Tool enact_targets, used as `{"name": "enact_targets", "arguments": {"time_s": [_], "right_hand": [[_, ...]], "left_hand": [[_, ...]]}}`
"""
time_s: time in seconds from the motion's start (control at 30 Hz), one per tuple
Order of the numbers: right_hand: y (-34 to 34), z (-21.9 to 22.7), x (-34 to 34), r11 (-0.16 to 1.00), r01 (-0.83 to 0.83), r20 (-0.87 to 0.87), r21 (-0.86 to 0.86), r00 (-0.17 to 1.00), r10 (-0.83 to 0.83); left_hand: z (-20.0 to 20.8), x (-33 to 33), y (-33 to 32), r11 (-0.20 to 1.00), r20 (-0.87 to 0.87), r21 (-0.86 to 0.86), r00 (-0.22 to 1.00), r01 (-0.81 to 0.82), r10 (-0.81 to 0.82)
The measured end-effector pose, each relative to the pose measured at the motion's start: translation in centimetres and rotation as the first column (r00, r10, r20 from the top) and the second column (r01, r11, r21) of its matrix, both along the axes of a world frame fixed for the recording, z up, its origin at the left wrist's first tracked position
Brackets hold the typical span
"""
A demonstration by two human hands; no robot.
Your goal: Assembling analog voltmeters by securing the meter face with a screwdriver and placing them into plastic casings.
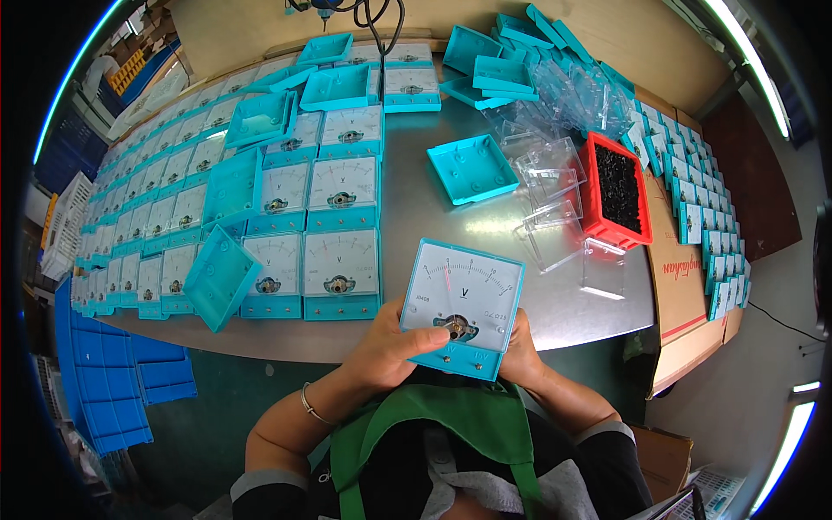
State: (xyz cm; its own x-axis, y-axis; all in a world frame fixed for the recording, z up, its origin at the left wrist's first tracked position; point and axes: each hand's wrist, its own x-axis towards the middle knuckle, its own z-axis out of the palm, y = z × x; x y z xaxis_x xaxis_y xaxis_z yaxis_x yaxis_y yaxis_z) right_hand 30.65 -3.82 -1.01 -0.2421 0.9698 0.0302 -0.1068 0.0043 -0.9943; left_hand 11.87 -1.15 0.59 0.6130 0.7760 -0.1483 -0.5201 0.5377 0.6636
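A teal-cased voltmeter [468, 290] with a white dial and a red needle is held up between both hands, over the table's near edge. My left hand [387, 351] grips its lower left side, the thumb lying across the front near the metal movement below the dial. Around the right edge close the fingers of my right hand [520, 354], partly hidden behind the case. No clear cover is visible over the dial. To the left, rows of similar open-faced voltmeters [341, 269] lie on the table, an empty teal case [222, 277] tilted on top of them.
Beyond the held meter a teal case [472, 169] lies on the metal table [416, 191]. Clear plastic covers [555, 234] lie beside a red bin [643, 208] of small black parts. More teal cases [503, 74] are heaped behind. Stacked meters [706, 217] stand on cardboard [680, 295] at right.
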Motion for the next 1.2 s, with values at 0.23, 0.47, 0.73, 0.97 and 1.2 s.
{"name": "enact_targets", "arguments": {"time_s": [0.23,0.47,0.73,0.97,1.2], "right_hand": [[-0.4,-0.7,0.2,0.993,0.023,-0.071,-0.112,0.997,-0.032],[-0.7,-1.6,0.3,0.996,0.083,-0.082,-0.032,0.993,-0.085],[-0.5,-1.1,1.1,0.997,-0.032,-0.047,-0.071,0.998,0.029],[0.6,2.9,4.3,0.978,-0.112,0.033,-0.173,0.992,0.119],[2.2,8.4,0.8,0.786,-0.159,0.498,0.597,0.842,-0.208]], "left_hand": [[-0.1,0.5,0.0,1.0,-0.003,-0.014,1.0,-0.007,0.007],[-0.2,1.1,-0.1,0.999,-0.014,-0.034,1.0,0.0,-0.001],[-0.2,0.9,-0.3,0.999,-0.005,-0.038,1.0,-0.022,0.022],[-1.1,0.2,0.0,0.939,-0.254,0.34,0.957,-0.046,0.138],[-2.5,0.3,1.0,0.958,-0.183,0.25,0.964,-0.144,0.193]]}}
